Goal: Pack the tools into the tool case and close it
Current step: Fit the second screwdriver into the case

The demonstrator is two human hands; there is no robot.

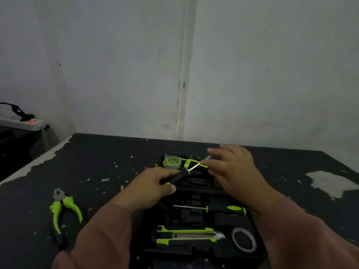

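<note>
An open black tool case [258, 245] lies on the dark table in front of me. In it sit a green tape measure [172, 161], a screwdriver [225, 209], a green utility knife [186, 236] and a roll of tape [244, 239]. My left hand [153, 186] grips the black handle of a second screwdriver [180, 176] over the case's far half, its metal shaft pointing up and right. My right hand [232, 169] hovers over the shaft's tip with its fingers spread and blurred. Green-handled pliers [63, 210] lie on the table left of the case.
The black table [101, 171] has chipped paint and a pale bare patch [332, 183] at the right. A white wall stands right behind it. A power strip [23, 123] with a lit red switch and a plugged cable sits on a lower surface at far left.
</note>
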